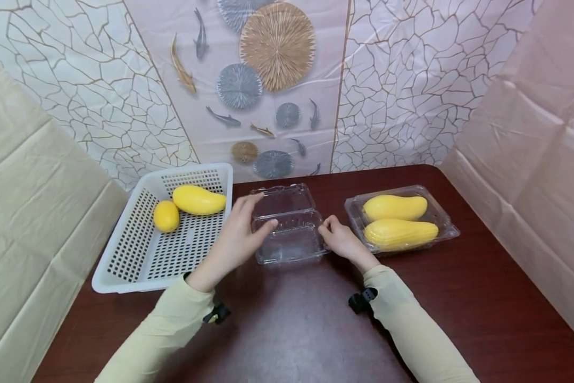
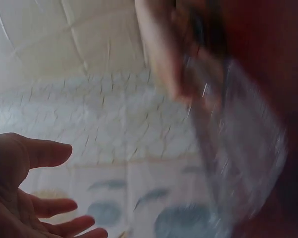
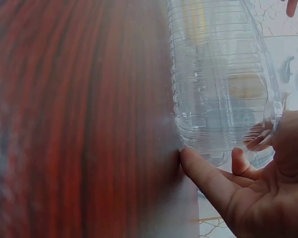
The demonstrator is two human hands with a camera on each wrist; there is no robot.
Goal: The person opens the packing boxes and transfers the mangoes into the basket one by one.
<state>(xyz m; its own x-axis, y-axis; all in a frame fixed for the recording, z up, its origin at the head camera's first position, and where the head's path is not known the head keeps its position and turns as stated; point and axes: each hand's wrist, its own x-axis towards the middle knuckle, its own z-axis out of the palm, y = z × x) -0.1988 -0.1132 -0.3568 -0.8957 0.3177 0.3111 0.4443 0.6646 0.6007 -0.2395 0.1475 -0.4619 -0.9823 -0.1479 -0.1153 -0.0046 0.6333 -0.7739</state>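
Observation:
A clear plastic clamshell container lies on the table with its lid tipped back toward the wall. My right hand pinches its right edge; in the right wrist view the thumb is at the lower rim and other fingers are partly behind the clear wall. At the container's left side hovers my left hand, fingers spread and holding nothing. The left wrist view shows that hand apart from the blurred container.
On the left, a white perforated basket holds a long yellow fruit and a rounder yellow one. To the right sits a closed clear container with two long yellow fruits or squashes. Patterned cloth backs the dark wooden table.

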